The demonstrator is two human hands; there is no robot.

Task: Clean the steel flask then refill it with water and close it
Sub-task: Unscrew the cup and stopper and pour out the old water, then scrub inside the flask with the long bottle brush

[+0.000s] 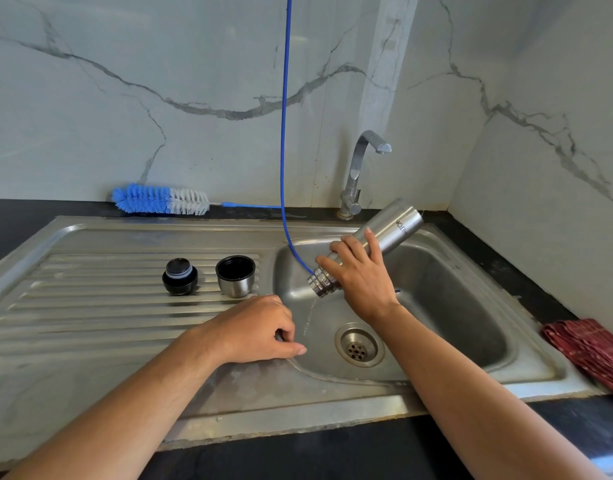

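My right hand (pixel 362 278) grips the brushed steel cylindrical flask (pixel 384 237) tilted mouth-down-left over the steel sink basin (pixel 471 306), draining; loosely curled, empty left hand (pixel 260 329) sits nearer the lids.

Dark bench (pixel 332 452) along near edge and behind steel sink (pixel 298 403). Ribbed drainboard (pixel 90 306) on left half, sloping towards basin on right. Round drain strainer (pixel 358 348) in basin floor, nearer the left wall of the basin. Chipped, rough edge along sink's near rim. Chrome tap (pixel 358 168) at far rim of basin, spout bent over to the right. Thin blue tube (pixel 285 98) down from top of view, left of tap, curving into basin; lower end out of sight. Red patterned cloth (pixel 589 351), folded, on bench at far right, touching sink's right rim. White marble wall (pixel 159 64) with grey veins behind, meeting a second wall at right corner.
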